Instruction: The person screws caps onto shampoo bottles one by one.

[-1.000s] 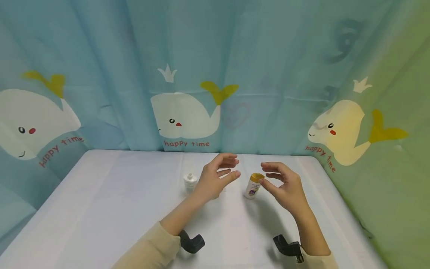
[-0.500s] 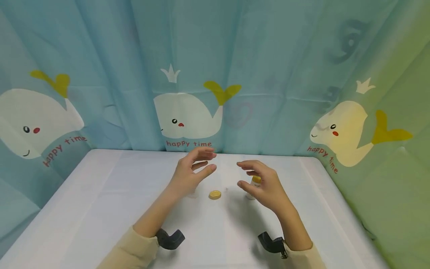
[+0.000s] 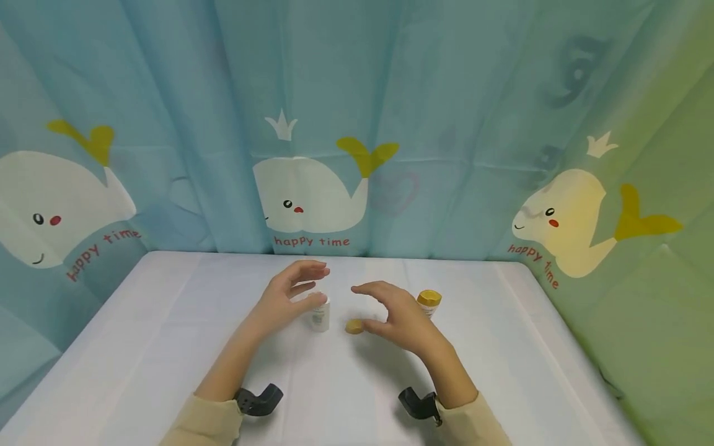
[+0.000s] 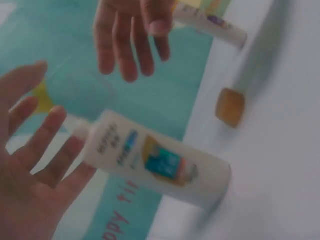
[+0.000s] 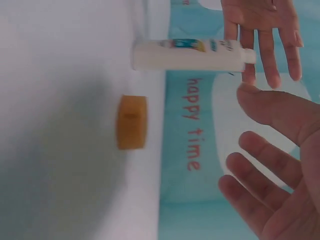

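My left hand (image 3: 283,305) hovers over the left side of the table, thumb and fingers spread apart, with nothing in it. Close by its thumb stands an upright white bottle (image 3: 320,319) without a cap; its narrow nozzle and blue-orange label (image 4: 167,162) show in the left wrist view. My right hand (image 3: 406,317), its fingers also loosely spread, hangs above the table and holds nothing. In the head view its thumb tip overlaps the edge of a loose gold cap (image 3: 354,326) lying on the white surface. Behind that hand, partly hidden, a second white bottle wears a gold cap (image 3: 429,298).
A white cloth covers the table (image 3: 167,334). Along its back edge hangs a blue curtain (image 3: 463,204) printed with whales, turning green at the right side. Each wrist carries a black camera mount (image 3: 259,401) below the hand.
Both hands have moved left, away from the gold-capped bottle and toward the uncapped one. The loose cap, earlier hidden behind the left hand, shows now. Neither hand has taken anything.
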Demonstrator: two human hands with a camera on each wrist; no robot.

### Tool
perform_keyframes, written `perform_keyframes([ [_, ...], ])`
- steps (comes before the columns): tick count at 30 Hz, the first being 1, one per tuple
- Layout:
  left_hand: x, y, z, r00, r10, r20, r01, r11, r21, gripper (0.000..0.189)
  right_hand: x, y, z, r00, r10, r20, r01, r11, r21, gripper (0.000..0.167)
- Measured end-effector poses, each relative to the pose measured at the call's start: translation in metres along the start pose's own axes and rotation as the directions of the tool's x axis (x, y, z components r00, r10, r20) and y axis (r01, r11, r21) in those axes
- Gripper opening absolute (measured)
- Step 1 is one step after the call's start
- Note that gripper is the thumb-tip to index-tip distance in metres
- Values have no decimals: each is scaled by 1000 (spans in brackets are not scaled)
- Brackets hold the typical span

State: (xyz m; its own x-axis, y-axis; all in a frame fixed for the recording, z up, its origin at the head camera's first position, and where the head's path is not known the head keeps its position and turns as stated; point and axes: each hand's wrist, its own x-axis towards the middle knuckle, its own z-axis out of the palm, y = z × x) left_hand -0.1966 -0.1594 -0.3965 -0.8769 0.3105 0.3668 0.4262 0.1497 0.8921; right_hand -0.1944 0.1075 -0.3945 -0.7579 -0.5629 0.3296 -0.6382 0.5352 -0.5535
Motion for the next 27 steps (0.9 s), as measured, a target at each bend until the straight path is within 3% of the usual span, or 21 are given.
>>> perform_keyframes([
  [5, -4, -15, -5, 996, -72, 51, 73, 997, -20, 57, -2, 0, 16, 990, 63, 124, -55, 996, -70, 57],
  [11, -5, -28, -6, 983, -124, 133, 127, 992, -11, 60, -2, -4, 30, 957, 114, 267, -72, 984, -161, 65],
  [18, -8, -37, -9, 964, -149, 221, 158, 987, -27, 59, -4, -4, 33, 941, 133, 311, -74, 978, -196, 65],
  [24, -10, -47, -11, 963, -148, 227, 160, 986, -37, 60, -3, -1, 35, 943, 91, 320, -26, 979, -202, 59],
  [27, -11, -52, -10, 962, -157, 224, 162, 987, -2, 56, -4, 0, 35, 943, 91, 320, -23, 978, -208, 57],
])
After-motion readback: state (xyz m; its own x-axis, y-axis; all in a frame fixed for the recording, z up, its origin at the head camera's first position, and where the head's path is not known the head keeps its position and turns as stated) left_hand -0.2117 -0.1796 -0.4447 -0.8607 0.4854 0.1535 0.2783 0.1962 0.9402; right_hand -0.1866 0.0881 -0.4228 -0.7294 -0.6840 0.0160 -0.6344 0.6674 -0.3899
